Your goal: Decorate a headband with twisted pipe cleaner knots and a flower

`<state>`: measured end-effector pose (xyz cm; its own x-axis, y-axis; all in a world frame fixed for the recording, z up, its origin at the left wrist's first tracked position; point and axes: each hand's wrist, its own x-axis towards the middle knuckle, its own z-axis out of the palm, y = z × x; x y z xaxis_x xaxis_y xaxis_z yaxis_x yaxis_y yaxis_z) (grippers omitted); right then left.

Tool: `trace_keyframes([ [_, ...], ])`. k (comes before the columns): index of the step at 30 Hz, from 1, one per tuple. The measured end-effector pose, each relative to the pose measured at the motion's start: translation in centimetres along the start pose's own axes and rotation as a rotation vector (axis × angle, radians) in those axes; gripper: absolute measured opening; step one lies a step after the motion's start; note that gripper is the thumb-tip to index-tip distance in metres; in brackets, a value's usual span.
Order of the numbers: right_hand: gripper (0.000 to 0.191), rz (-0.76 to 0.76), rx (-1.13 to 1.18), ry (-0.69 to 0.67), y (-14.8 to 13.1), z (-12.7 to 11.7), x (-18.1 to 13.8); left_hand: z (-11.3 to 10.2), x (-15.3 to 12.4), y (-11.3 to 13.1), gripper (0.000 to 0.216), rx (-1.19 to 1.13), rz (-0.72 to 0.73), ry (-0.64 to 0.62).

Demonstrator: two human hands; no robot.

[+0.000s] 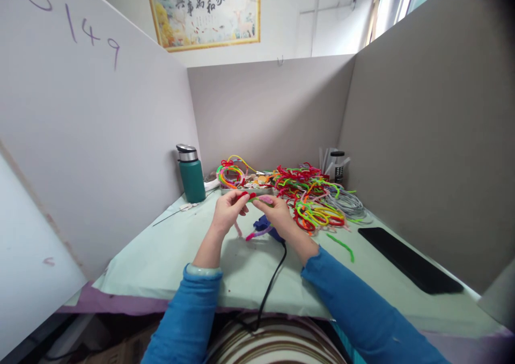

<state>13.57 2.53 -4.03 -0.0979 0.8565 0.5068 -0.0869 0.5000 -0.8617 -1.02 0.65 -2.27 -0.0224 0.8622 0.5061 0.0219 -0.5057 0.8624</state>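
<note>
Both hands are raised over the middle of the table, pinching a multicoloured pipe cleaner [252,196] with red, green and pink stretches between the fingertips. My left hand [228,211] is closed on its red end. My right hand [277,213] grips the pink part, a short distance to the right. A pink length [238,228] hangs below the left fingers, and a purple and red length [257,234] slants below the right hand. Whether these join the held piece, I cannot tell. Partly behind the right hand lies a blue tool [262,223] with a black cord [272,283].
A heap of coloured pipe cleaners [301,181] and a grey coil [348,203] lie right. Behind are a tray [247,191] and ringed pipe cleaners [230,175]. A green bottle [192,176] stands left; a black slab [408,259] lies right. Partitions [269,111] enclose the table.
</note>
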Motion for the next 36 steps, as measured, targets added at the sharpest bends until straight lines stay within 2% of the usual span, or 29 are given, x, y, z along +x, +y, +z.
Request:
trace_keyframes([
  [13,0.034,0.058,0.067,0.075,1.0,0.5,0.2,0.5,0.2,-0.7,0.031,-0.011,-0.055,0.059],
  [19,0.036,0.056,0.101,0.05,1.7,0.4,0.2,0.5,0.4,-1.1,0.032,0.012,-0.077,0.064],
  [27,0.037,0.1,0.126,0.048,1.6,0.4,0.1,0.4,0.5,-1.1,0.032,-0.003,-0.121,0.04],
  [36,0.038,0.131,0.129,0.044,1.5,0.4,0.0,0.3,0.6,-1.4,0.03,-0.016,-0.102,0.002],
])
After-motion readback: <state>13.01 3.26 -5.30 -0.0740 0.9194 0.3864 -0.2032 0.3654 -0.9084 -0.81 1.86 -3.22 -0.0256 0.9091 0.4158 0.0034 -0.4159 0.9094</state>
